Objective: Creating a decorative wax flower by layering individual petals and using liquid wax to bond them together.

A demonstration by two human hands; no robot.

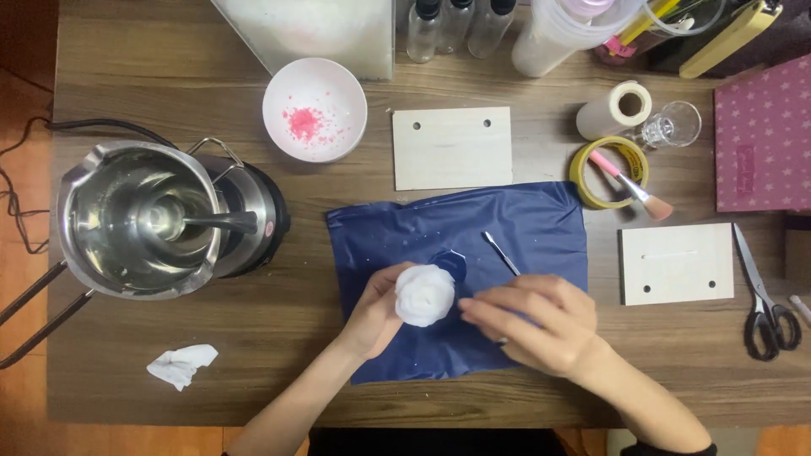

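From the head camera, everything is placed here against the blue sheet (pixel 473 253) spread at the middle of the wooden surface (pixel 338 380).

Over the sheet's lower middle, the left hand (pixel 372 312) has its fingers closed around a white, rose-shaped wax piece (pixel 424 294), holding it from the left. The right hand (pixel 541 321) sits just to the right of the piece, fingers curled around a thin metal pick (pixel 502 253). The pick's long axis runs up and to the left from that hand, its tip over the sheet just right of the piece. A small dark blue mould (pixel 452 264) lies on the sheet right behind the piece. Both hands are near the piece; only the left touches it.

Left of the sheet stands a steel melting pot (pixel 135 219) on a black heater, holding clear liquid and a stirrer. Above the sheet's left corner is a white bowl (pixel 314 108) with scattered pink crumbs. A wooden board (pixel 452 148) with two holes lies just above the sheet. Right of the sheet, a roll of yellow tape (pixel 608 173) rings a pink brush, and a second board (pixel 676 263) and scissors (pixel 764 304) lie beyond. A crumpled tissue (pixel 182 365) is well off to the lower left.
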